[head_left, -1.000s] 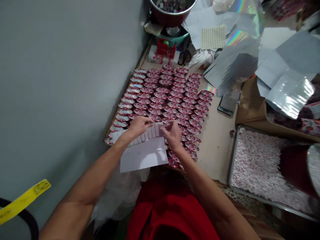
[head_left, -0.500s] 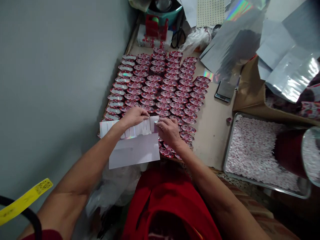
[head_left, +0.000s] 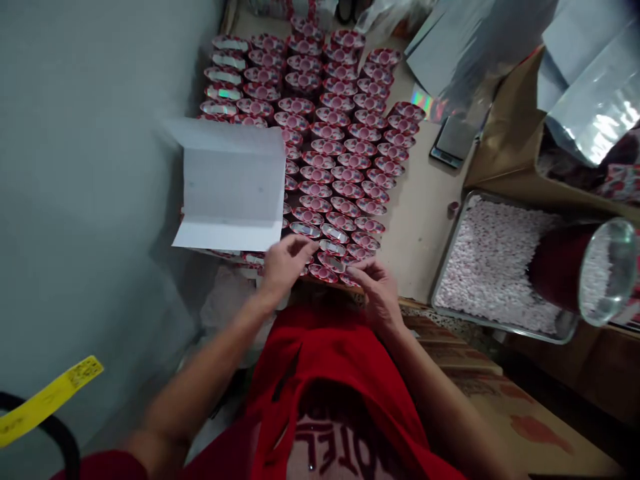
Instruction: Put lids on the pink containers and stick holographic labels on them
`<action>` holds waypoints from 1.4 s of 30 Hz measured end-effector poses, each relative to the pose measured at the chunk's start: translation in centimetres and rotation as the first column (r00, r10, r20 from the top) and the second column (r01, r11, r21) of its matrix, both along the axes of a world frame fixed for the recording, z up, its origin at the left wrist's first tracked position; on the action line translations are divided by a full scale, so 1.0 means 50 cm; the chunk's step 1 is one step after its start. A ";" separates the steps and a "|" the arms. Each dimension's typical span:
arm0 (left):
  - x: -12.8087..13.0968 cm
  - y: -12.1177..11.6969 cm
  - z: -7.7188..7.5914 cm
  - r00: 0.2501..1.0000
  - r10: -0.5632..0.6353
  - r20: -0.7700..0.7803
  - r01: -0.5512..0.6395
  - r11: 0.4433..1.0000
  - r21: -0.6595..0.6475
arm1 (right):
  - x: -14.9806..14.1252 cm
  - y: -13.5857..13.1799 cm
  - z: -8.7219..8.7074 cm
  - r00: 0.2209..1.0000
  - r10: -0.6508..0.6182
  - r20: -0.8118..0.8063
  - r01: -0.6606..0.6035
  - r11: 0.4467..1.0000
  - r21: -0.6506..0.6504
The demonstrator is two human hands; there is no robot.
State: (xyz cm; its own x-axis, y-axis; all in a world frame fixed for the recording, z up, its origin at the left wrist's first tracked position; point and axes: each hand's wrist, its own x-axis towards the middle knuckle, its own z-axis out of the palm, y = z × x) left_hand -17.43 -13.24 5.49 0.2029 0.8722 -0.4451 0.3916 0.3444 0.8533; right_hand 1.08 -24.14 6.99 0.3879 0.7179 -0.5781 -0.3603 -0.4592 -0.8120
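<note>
Closely, two bare hands work at the near edge of a worktop [head_left: 413, 263] lined with rows of red-and-pink packs [head_left: 333, 117], oval ends up. The left hand [head_left: 283, 265] has its thumb and fingertips drawn near each other just beside a pack bearing a pale, shiny strip [head_left: 332, 248]; whether they pinch anything cannot be told. The right hand [head_left: 377, 288], thumb and forefinger likewise close, reaches the nearest packs from the other side, its grip also unclear. A slight push toward the body could tip a pack off the edge, and because the packs stand so tightly, one knock could skew its neighbours. A brushing fingertip could shift a strip. Just beside the left hand, a creased white sheet [head_left: 235, 193] covers the left-hand rows; a snagging wrist could drag it, disturbing whatever lies hidden beneath.
</note>
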 end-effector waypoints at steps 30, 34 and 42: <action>0.053 -0.133 -0.130 0.913 0.358 0.194 -0.322 0.927 -0.191 | -0.076 -0.061 -0.120 0.969 -0.103 0.226 0.122 0.990 -0.069; 0.060 -0.135 -0.131 0.886 0.416 0.204 -0.360 0.895 -0.261 | -0.072 -0.066 -0.135 0.917 -0.066 0.394 0.090 0.995 -0.042; 0.062 -0.136 -0.121 0.806 0.540 0.243 -0.368 0.778 -0.509 | -0.061 -0.084 -0.115 0.875 -0.047 0.482 0.036 0.999 0.033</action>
State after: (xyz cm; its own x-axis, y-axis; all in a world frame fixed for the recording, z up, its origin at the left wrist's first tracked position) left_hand -14.34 -20.04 -0.55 0.0490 0.6457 -0.7620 -0.2074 0.7529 0.6246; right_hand -1.95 -28.34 1.24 0.6445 0.7054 -0.2951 0.0610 -0.4321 -0.8998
